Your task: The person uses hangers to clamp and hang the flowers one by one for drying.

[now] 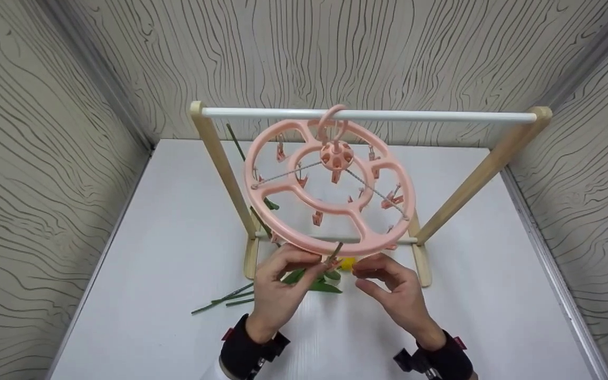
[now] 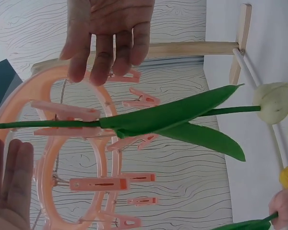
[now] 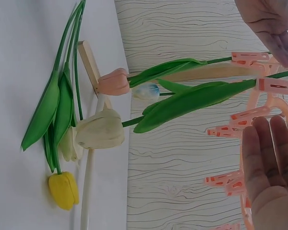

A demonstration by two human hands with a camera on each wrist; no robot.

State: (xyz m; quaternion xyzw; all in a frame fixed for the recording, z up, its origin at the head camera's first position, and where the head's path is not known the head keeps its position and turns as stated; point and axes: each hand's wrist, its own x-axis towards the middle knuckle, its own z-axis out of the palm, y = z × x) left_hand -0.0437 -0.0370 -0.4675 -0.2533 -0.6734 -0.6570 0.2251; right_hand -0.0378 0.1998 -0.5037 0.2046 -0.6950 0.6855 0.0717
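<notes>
Flanking a cream-white tulip (image 3: 101, 130), the right hand (image 1: 396, 287) is released, fingers relaxed; whether the left hand (image 1: 283, 279) grips the stem (image 2: 19, 125) is unclear. Broad-leaved and green, the tulip hangs bloom-down in a pink clothespin (image 3: 278, 88) below the round drying rack (image 1: 363, 232).

You are at work inside a small booth, set up like a lab or studio recording station: wood-grain-patterned panels (image 1: 304, 63) enclose a white tabletop (image 1: 177, 200) on three sides, grey metal strips (image 1: 92, 66) line the corners, and black wristbands (image 1: 239, 345) carry small cameras (image 1: 278, 344) on both your arms.
</notes>
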